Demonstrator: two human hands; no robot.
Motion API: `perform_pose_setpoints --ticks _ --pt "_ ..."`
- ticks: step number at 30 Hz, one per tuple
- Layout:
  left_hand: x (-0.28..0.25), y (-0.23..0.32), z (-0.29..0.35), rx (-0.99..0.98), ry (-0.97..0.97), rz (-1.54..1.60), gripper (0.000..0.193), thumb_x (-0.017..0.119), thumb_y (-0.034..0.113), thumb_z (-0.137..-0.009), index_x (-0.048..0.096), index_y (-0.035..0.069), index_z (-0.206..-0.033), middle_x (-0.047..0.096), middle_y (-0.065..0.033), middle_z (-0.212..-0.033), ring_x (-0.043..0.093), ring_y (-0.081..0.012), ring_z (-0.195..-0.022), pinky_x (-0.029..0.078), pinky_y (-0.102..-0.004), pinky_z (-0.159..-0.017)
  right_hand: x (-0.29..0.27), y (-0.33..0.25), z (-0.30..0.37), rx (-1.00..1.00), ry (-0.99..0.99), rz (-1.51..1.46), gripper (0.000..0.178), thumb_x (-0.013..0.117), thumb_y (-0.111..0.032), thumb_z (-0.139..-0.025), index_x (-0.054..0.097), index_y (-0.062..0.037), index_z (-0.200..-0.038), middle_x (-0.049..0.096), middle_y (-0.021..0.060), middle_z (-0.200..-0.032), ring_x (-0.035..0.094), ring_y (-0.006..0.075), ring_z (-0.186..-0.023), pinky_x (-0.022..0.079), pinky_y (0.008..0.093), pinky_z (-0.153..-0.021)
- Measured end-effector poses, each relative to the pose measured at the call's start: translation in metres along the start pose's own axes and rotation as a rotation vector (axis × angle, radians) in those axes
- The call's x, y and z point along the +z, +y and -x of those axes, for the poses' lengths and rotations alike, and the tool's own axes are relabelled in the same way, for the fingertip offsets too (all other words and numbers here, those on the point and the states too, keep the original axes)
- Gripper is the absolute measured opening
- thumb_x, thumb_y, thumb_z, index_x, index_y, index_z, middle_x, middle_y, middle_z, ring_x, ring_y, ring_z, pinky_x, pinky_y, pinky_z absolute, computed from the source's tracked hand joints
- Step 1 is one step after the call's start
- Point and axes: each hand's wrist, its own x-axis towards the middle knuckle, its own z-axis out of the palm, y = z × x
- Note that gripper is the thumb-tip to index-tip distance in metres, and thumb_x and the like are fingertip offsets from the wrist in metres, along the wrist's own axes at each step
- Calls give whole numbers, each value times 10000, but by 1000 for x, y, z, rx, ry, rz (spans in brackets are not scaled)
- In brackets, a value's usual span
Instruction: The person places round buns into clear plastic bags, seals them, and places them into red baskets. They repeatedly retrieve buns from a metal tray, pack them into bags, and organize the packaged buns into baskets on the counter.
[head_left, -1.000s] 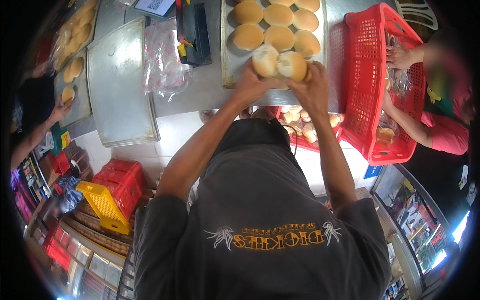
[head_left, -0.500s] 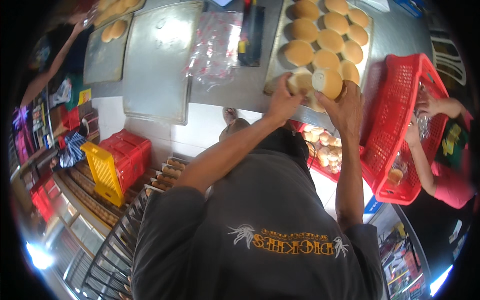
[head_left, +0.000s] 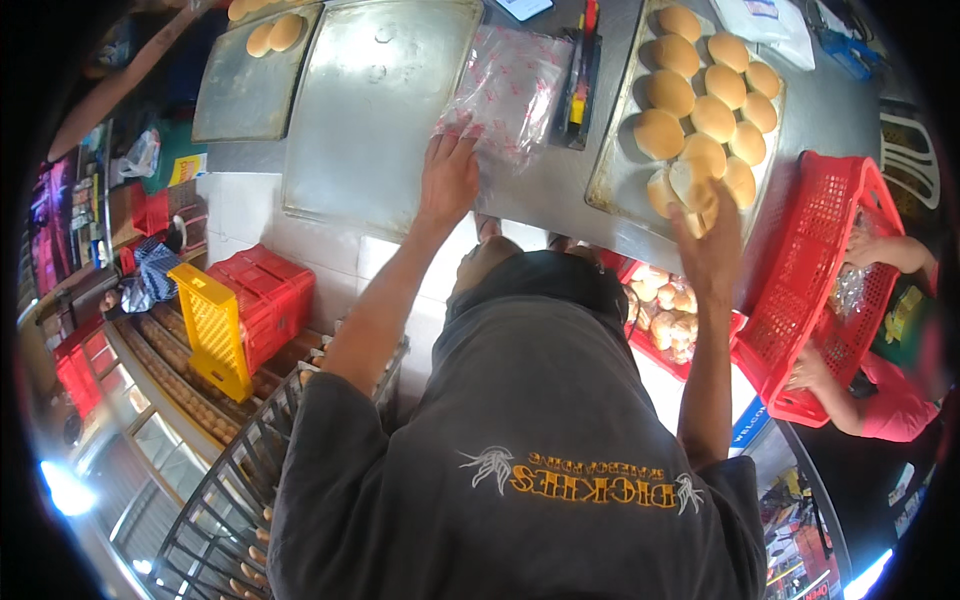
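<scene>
A metal tray (head_left: 612, 190) with several golden round buns (head_left: 700, 100) lies on the steel table. My right hand (head_left: 712, 250) is at the tray's near edge, closed around pale buns (head_left: 688, 185) held together. To the left, my left hand (head_left: 448, 178) rests with fingers spread on a stack of clear plastic bags with red print (head_left: 505, 85). The bags lie between the bun tray and an empty tray.
An empty metal tray (head_left: 375, 110) and a tray with two buns (head_left: 250, 90) lie left. Another person in red sleeves (head_left: 880, 400) reaches into a red crate (head_left: 815, 300). A red crate of bagged buns (head_left: 668, 318) sits below the table. Yellow and red crates (head_left: 235, 310) stand on the floor.
My left hand let go of the buns and moved left onto the plastic bags. My right hand stays at the tray's edge with the buns.
</scene>
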Motion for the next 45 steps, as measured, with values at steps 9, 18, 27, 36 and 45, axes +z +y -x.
perform_pose_setpoints --ticks 9,18,27,36,45 --pt "11 -54 -51 -173 -454 171 390 736 164 -877 678 110 -1260 746 -162 -982 714 -392 -912 572 -475 -813 136 -133 -25 -246 -391 -257 651 764 -344 -847 573 -15 -1375 581 224 -1409 573 392 -1285 464 464 -1079" --pt "22 -85 -53 -218 -533 170 246 637 294 -964 670 148 -1159 756 -153 -958 729 -385 -900 569 -495 -797 202 -115 -51 -389 -322 223 864 801 -399 -803 451 -30 -1501 385 232 -1593 269 410 -1521 345 491 -1206" --pt "10 -61 -37 -185 -386 260 275 648 261 -963 650 137 -1208 712 -110 -1199 707 -372 -1020 573 -487 -834 198 -118 -61 -380 -335 267 818 779 -418 -836 478 -58 -1507 333 249 -1628 217 454 -1534 265 492 -1245" --pt "49 -54 -73 -157 -480 78 248 624 321 -982 702 136 -1128 730 -106 -1116 717 -364 -965 575 -478 -818 174 -126 -51 -395 -506 327 568 770 -396 -855 656 -118 -1337 448 219 -1560 415 476 -1409 402 515 -1143" --pt "19 -51 -66 -147 -360 240 319 517 329 -1056 661 47 -1013 734 -183 -925 714 -392 -889 554 -498 -781 206 -121 -51 -477 -231 277 737 790 -421 -813 552 -115 -1440 447 214 -1546 420 436 -1404 416 584 -1098"
